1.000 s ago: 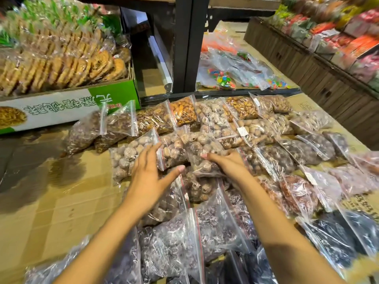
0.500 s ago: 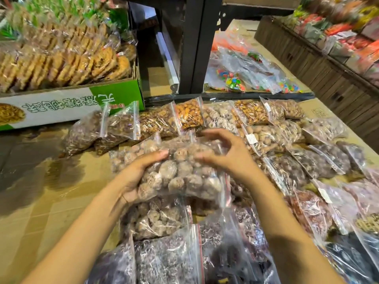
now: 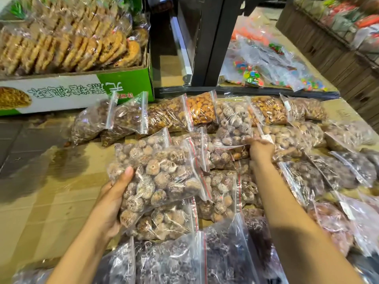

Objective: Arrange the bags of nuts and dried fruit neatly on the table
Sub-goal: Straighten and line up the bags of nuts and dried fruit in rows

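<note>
Task partly done, by the look of it: far row of bags along the back of the tabletop [image 3: 41,201] sits in a fairly tidy overlapping line, e.g. the orange nut bag [image 3: 202,108] and its neighbours left and right; the right side also shows rough rows of darker bags. The middle and near area is still a heap, bags lying across each other, so I judge a good share of sorting is left. Left hand [image 3: 111,201] grips the bag of round dried fruit [image 3: 158,173] from its left edge, thumb on top, fingers underneath and hidden; the bag is lifted and tilted, zip strip toward the right, overlapping the bags beneath it. So the task's thing sits inside the left grip, extending right and far from the palm. Right hand [image 3: 261,149] reaches farther in, at the near edge of another clear bag of similar fruit [image 3: 232,124] in the middle rows; fingers are curled down over the edge, seemingly pinching it, but contact is partly hidden. Cookie box [image 3: 82,93] stands far left, apart from the rows. Bare tabletop on the left looks like the free spot.
</note>
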Demonstrator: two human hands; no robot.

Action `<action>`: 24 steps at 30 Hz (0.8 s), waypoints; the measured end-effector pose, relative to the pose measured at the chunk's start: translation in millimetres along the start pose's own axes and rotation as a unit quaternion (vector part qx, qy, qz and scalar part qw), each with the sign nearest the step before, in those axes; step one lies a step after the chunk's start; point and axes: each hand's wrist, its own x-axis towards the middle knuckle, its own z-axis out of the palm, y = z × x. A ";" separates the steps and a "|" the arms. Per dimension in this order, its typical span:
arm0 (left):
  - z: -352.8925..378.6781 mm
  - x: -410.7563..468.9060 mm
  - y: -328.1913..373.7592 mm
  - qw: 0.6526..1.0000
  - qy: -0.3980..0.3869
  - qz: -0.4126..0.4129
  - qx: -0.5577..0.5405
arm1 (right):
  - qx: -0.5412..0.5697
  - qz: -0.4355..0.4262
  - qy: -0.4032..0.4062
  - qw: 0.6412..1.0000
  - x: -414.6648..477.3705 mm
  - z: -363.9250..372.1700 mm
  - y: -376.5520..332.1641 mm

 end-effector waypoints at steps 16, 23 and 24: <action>-96.5 -33.5 28.7 1.000 0.006 -0.023 0.021 | 0.012 -0.160 -0.100 0.982 -105.2 -11.5 -66.1; -114.1 -18.7 0.4 0.959 0.067 -0.076 0.265 | 0.013 -0.309 -0.130 0.942 -173.4 -36.0 -103.1; -115.3 -15.2 -3.3 0.946 0.078 -0.062 0.309 | 0.022 -0.324 -0.135 0.936 -185.1 -38.6 -107.2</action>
